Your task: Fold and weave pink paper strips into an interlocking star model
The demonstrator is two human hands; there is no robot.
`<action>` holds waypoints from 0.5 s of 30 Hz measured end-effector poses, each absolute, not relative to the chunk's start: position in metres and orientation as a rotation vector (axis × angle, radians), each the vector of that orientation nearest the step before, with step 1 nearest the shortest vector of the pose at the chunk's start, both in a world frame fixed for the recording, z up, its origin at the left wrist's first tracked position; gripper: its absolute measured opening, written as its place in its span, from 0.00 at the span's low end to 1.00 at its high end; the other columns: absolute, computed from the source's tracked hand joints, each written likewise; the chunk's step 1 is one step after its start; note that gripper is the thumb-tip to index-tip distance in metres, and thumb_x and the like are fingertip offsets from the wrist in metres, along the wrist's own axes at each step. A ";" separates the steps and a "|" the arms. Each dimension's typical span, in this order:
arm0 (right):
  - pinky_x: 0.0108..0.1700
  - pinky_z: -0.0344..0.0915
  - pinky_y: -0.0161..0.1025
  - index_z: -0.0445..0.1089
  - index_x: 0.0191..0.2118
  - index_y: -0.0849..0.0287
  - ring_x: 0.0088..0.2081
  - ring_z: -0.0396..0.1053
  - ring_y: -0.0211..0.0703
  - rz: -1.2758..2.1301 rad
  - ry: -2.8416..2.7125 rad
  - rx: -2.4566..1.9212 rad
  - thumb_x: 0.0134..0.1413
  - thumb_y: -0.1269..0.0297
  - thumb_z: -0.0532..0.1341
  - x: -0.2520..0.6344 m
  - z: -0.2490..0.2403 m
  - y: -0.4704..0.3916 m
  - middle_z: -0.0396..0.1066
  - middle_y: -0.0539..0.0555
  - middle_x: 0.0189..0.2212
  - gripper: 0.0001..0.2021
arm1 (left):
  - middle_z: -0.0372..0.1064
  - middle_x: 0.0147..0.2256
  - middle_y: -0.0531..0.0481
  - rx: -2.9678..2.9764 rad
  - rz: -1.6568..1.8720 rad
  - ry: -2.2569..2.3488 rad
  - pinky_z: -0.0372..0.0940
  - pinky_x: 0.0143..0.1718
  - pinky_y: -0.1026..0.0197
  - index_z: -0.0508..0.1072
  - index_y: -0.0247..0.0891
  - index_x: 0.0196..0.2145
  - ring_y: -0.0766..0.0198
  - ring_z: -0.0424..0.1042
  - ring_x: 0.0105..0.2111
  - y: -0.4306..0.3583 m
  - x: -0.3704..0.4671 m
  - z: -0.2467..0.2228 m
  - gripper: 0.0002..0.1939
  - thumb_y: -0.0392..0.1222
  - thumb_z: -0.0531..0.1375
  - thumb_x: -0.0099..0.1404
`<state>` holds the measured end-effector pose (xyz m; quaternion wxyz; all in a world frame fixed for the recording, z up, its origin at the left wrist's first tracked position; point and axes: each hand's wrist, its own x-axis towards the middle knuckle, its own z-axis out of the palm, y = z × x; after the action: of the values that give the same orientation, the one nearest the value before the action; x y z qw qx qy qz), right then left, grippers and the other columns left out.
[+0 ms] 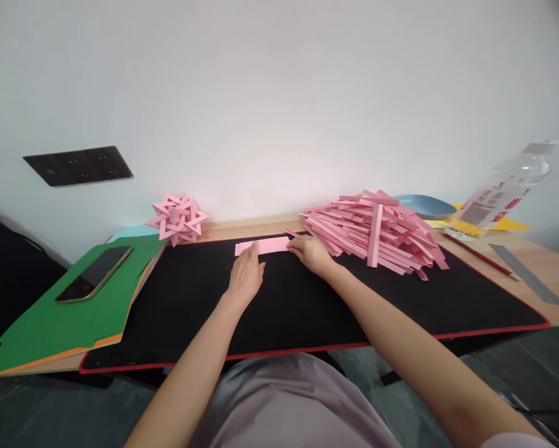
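A flat pink paper strip (274, 245) lies on the black mat (298, 311), near its back edge. My left hand (246, 271) rests on the strip's left part, its fingers pressed together on the paper. At the strip's right end, my right hand (310, 251) pinches the paper between thumb and fingers. Just right of that hand is a large heap of folded pink strips (354, 227). A pink star-shaped paper model (177, 218) stands at the mat's back left.
On the left, a phone (95, 274) lies on green paper sheets (106, 317). At the right are a blue dish (426, 206), a clear bottle (503, 193), a dark red pencil (480, 256) and a grey ruler (526, 274). A wall stands behind.
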<state>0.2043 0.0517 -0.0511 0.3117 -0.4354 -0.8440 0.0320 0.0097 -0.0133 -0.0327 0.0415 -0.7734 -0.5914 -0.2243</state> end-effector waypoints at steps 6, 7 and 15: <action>0.37 0.59 0.37 0.71 0.32 0.63 0.36 0.68 0.45 -0.090 -2.215 -1.349 0.59 0.67 0.49 0.200 -0.042 0.043 0.72 0.58 0.31 0.14 | 0.52 0.56 0.29 -2.300 -0.836 -1.813 0.57 0.52 0.48 0.46 0.29 0.59 0.49 0.53 0.58 -0.012 0.009 -0.036 0.30 0.33 0.52 0.60; 0.37 0.58 0.36 0.71 0.34 0.63 0.36 0.68 0.45 -0.093 -2.205 -1.348 0.59 0.66 0.49 0.200 -0.042 0.042 0.72 0.58 0.32 0.14 | 0.52 0.56 0.30 -2.304 -0.843 -1.810 0.57 0.53 0.47 0.46 0.29 0.59 0.49 0.53 0.58 -0.012 0.009 -0.037 0.30 0.33 0.52 0.60; 0.39 0.58 0.36 0.70 0.37 0.58 0.40 0.67 0.45 -0.080 -2.339 -1.283 0.57 0.64 0.54 0.197 -0.047 0.043 0.72 0.58 0.35 0.09 | 0.59 0.52 0.32 -2.365 -0.724 -1.817 0.59 0.50 0.50 0.46 0.30 0.59 0.51 0.61 0.52 -0.013 0.008 -0.035 0.30 0.33 0.51 0.60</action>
<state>0.1972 0.0433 -0.0474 0.2342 -0.4674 -0.8520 -0.0292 0.0079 -0.0129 -0.0347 0.0363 -0.7700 -0.5918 -0.2357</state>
